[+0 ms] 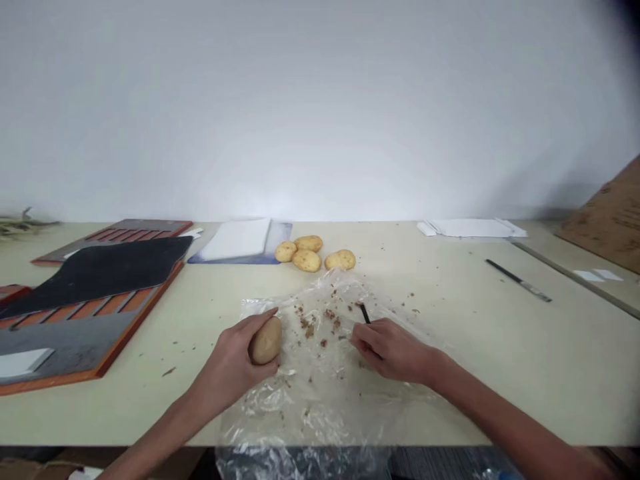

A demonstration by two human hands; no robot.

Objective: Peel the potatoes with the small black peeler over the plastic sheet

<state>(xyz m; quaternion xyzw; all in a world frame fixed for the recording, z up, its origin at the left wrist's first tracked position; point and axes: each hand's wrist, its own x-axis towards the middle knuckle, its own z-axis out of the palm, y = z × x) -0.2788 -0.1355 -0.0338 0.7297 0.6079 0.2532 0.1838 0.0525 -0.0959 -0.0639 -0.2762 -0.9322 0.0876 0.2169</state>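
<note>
My left hand (240,353) is closed around a potato (267,341), with thumb and fingers at its sides. It is just over the left part of a clear plastic sheet (320,380). My right hand (383,347) grips a slim black-handled tool (365,313); one end sticks up above the fist. A small grey tip shows to the left of the fingers, but the tool's exact kind is hidden. Brown scraps (307,327) are scattered on the plastic between both hands. Beyond the plastic, several potatoes (307,261) lie close together.
At left lie orange-and-grey boards (125,327) with a black sheet (100,267) across them. White foam (237,239) rests on a blue-edged sheet at the back. A long thin dark-handled tool (520,280) and a cardboard piece (605,220) are at right. The plastic hangs over the table's front edge.
</note>
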